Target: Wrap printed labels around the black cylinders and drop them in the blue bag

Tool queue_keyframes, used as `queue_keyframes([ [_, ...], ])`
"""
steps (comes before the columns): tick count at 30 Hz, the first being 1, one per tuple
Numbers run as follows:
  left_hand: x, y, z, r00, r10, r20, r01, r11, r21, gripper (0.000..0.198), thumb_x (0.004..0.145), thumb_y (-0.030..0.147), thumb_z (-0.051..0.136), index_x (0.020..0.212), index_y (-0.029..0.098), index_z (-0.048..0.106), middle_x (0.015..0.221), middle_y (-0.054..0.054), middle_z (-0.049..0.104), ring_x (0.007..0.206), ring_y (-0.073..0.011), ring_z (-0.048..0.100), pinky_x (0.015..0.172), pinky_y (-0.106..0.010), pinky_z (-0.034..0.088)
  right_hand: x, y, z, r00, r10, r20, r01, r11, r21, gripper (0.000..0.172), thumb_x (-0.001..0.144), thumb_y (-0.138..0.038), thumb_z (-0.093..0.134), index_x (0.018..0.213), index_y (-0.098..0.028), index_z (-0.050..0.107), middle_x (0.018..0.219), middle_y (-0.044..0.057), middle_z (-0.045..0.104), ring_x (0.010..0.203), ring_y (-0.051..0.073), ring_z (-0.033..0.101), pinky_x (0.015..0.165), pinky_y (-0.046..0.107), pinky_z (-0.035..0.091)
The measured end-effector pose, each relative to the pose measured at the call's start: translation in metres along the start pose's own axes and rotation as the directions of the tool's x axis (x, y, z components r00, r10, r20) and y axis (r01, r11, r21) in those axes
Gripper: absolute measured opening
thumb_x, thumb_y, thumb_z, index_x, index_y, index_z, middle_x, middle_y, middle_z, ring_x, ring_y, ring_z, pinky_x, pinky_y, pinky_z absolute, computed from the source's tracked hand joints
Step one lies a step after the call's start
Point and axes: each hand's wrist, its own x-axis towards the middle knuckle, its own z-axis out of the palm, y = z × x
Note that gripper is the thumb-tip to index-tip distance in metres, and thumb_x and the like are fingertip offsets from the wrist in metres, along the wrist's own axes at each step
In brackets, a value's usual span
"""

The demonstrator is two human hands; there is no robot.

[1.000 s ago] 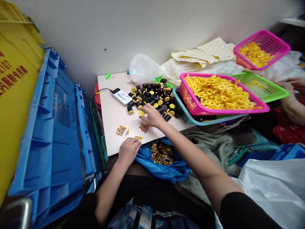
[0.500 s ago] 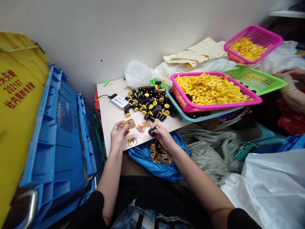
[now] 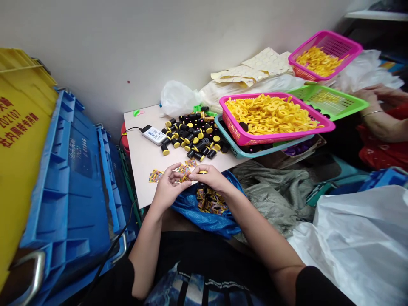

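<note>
Right hand grips a black roll; left hand pinches a label. Both now sit closer together, above the blue bag.

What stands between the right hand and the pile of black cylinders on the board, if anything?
Nothing upright stands in the way. The right hand, pinching a black cylinder, has only a few flat printed packets between it and the pile of black cylinders, and they lie on the pale board.
</note>
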Motion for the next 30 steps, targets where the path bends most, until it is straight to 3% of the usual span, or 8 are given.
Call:
queue_keyframes([
  [5, -0.001, -0.007, 0.001, 0.995, -0.003, -0.098, 0.000, 1.000, -0.024, 0.030, 0.061, 0.036, 0.078, 0.079, 0.014, 0.068, 0.061, 0.000, 0.065, 0.051, -0.0094, 0.057, 0.052, -0.022, 0.047, -0.004, 0.000, 0.006, 0.997, 0.042, -0.070, -0.038, 0.998, 0.059, 0.033, 0.067, -0.047, 0.071, 0.063, -0.016, 0.061, 0.060, -0.003, 0.054, 0.060, 0.012, 0.047, 0.063, 0.026, 0.036],
  [9, 0.000, -0.006, -0.002, 0.986, -0.020, -0.168, 0.012, 0.998, -0.054, 0.035, 0.057, 0.041, 0.080, 0.076, 0.013, 0.072, 0.066, -0.003, 0.070, 0.054, -0.0124, 0.060, 0.051, -0.024, 0.050, -0.008, -0.008, 0.001, 0.996, -0.004, -0.090, 0.040, 0.914, 0.404, 0.020, 0.069, -0.039, 0.061, 0.076, -0.020, 0.059, 0.073, -0.001, 0.055, 0.066, 0.013, 0.049, 0.060, 0.025, 0.039],
  [11, 0.000, -0.005, -0.003, 0.985, -0.017, -0.173, 0.007, 0.998, -0.062, 0.036, 0.057, 0.042, 0.080, 0.077, 0.013, 0.074, 0.069, -0.005, 0.072, 0.057, -0.0140, 0.062, 0.053, -0.026, 0.052, -0.011, -0.014, -0.002, 0.994, -0.046, -0.099, 0.089, 0.867, 0.490, 0.021, 0.065, -0.030, 0.062, 0.084, -0.022, 0.057, 0.084, 0.000, 0.058, 0.073, 0.015, 0.053, 0.063, 0.026, 0.042],
  [15, 0.000, -0.008, -0.004, 0.988, -0.010, -0.157, -0.001, 0.997, -0.072, 0.035, 0.059, 0.044, 0.079, 0.078, 0.014, 0.075, 0.072, -0.005, 0.073, 0.058, -0.0144, 0.063, 0.054, -0.027, 0.054, -0.014, -0.021, -0.005, 0.990, -0.104, -0.100, 0.135, 0.908, 0.396, 0.035, 0.066, -0.028, 0.069, 0.099, -0.024, 0.056, 0.097, 0.002, 0.060, 0.087, 0.017, 0.057, 0.072, 0.028, 0.045],
  [19, 0.000, -0.011, -0.004, 0.986, -0.036, -0.162, 0.016, 0.992, -0.124, 0.037, 0.060, 0.045, 0.080, 0.078, 0.014, 0.075, 0.072, -0.005, 0.073, 0.055, -0.0130, 0.063, 0.052, -0.024, 0.053, -0.014, -0.017, -0.008, 0.982, -0.183, -0.053, 0.191, 0.953, 0.237, 0.036, 0.071, -0.029, 0.072, 0.103, -0.024, 0.057, 0.103, 0.003, 0.063, 0.099, 0.018, 0.058, 0.083, 0.029, 0.046],
  [24, -0.004, -0.006, -0.002, 0.983, -0.184, -0.019, 0.174, 0.955, -0.242, 0.047, 0.063, 0.049, 0.077, 0.092, 0.012, 0.072, 0.082, -0.008, 0.073, 0.064, -0.0168, 0.069, 0.057, -0.025, 0.056, -0.014, -0.008, -0.009, 0.979, -0.205, -0.017, 0.206, 0.974, 0.100, 0.040, 0.072, -0.030, 0.073, 0.108, -0.024, 0.057, 0.117, 0.007, 0.063, 0.110, 0.020, 0.058, 0.089, 0.034, 0.046],
  [27, -0.009, -0.002, 0.001, 0.971, -0.228, 0.073, 0.239, 0.918, -0.317, 0.053, 0.066, 0.049, 0.075, 0.106, 0.015, 0.066, 0.093, -0.008, 0.073, 0.071, -0.0175, 0.071, 0.061, -0.025, 0.057, -0.015, -0.003, -0.005, 0.982, -0.187, -0.024, 0.188, 0.978, 0.088, 0.043, 0.071, -0.032, 0.076, 0.109, -0.024, 0.058, 0.120, 0.007, 0.063, 0.114, 0.022, 0.058, 0.093, 0.037, 0.045],
  [30, -0.012, 0.000, 0.005, 0.965, -0.249, 0.079, 0.261, 0.909, -0.325, 0.050, 0.060, 0.036, 0.083, 0.103, 0.016, 0.065, 0.088, -0.006, 0.073, 0.072, -0.0167, 0.071, 0.065, -0.024, 0.057, -0.016, 0.004, 0.005, 0.988, -0.155, 0.027, 0.145, 0.965, 0.219, 0.044, 0.073, -0.041, 0.073, 0.112, -0.025, 0.059, 0.121, 0.007, 0.063, 0.116, 0.023, 0.057, 0.097, 0.039, 0.044],
])
